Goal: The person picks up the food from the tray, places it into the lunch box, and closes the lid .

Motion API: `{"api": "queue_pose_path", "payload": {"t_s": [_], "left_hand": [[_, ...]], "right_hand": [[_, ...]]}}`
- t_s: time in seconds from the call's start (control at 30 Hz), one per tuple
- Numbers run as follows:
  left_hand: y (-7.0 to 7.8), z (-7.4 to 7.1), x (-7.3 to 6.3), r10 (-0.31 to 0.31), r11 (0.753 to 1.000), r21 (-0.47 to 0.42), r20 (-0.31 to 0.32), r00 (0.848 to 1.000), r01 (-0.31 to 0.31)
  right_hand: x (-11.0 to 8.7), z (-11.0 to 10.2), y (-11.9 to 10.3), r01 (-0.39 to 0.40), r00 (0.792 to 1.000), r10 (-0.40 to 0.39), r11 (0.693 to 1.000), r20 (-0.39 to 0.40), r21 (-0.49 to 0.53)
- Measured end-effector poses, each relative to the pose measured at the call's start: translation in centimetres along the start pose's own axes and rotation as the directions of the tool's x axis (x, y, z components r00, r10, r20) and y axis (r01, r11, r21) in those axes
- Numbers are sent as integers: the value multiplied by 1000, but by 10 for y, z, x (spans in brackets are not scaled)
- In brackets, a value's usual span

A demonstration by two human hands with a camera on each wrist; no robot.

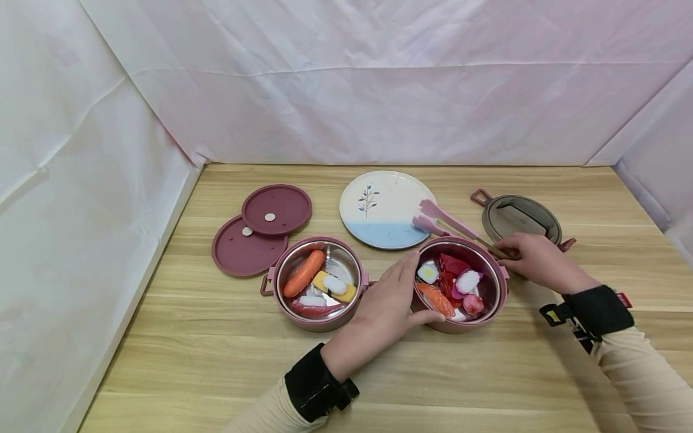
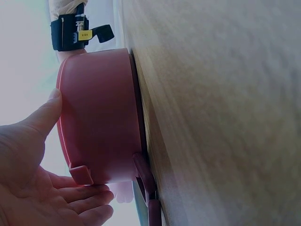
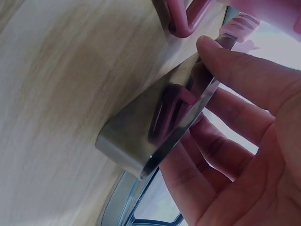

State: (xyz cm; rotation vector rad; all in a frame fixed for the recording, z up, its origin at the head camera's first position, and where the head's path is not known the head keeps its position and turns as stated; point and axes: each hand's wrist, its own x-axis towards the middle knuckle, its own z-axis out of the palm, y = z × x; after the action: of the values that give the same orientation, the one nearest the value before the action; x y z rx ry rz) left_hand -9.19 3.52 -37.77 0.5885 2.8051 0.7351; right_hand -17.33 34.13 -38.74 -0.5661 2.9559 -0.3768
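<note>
My left hand [image 1: 379, 304] rests against the left side of a pink round pot [image 1: 461, 326]. In the left wrist view its thumb touches the rim and its relaxed fingers lie along the wall of the pot, beside a small latch. Toy sushi and other play food [image 1: 467, 281] lie inside. On the far right side, my right hand [image 1: 533, 258] pinches the bent metal end of a pair of tongs [image 3: 136, 127] between thumb and fingers. The pink heads of the tongs [image 1: 433, 208] point left, above the plate's right edge.
A second pink pot [image 1: 319, 325] with a toy sausage and sushi stands left. Behind it two maroon lids [image 1: 246, 255] overlap. A white and blue plate [image 1: 373, 192] lies at the back middle. A grey lid [image 1: 503, 219] with a handle lies behind my right hand.
</note>
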Motion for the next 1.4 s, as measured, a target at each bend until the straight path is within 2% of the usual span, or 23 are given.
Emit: {"api": "queue_pose_path", "payload": {"t_s": [0.13, 0.4, 0.83, 1.23, 1.4], "left_hand": [[0, 0, 0, 1, 1000, 3, -1, 1000, -1], [1, 0, -1, 4, 1000, 3, -4, 1000, -4], [0, 0, -1, 7, 1000, -4, -15, 1000, -7], [0, 1, 0, 7, 1000, -1, -10, 1000, -7], [0, 1, 0, 3, 1000, -9, -8, 1000, -4]], "right_hand": [[-3, -2, -2, 1, 1000, -1, 1000, -17, 11], [-16, -11, -10, 15, 993, -1, 993, -121, 113], [-34, -20, -32, 112, 987, -88, 976, -134, 188], [-48, -15, -44, 92, 995, -75, 955, -70, 283], [-51, -10, -46, 104, 995, -95, 924, -43, 367]]}}
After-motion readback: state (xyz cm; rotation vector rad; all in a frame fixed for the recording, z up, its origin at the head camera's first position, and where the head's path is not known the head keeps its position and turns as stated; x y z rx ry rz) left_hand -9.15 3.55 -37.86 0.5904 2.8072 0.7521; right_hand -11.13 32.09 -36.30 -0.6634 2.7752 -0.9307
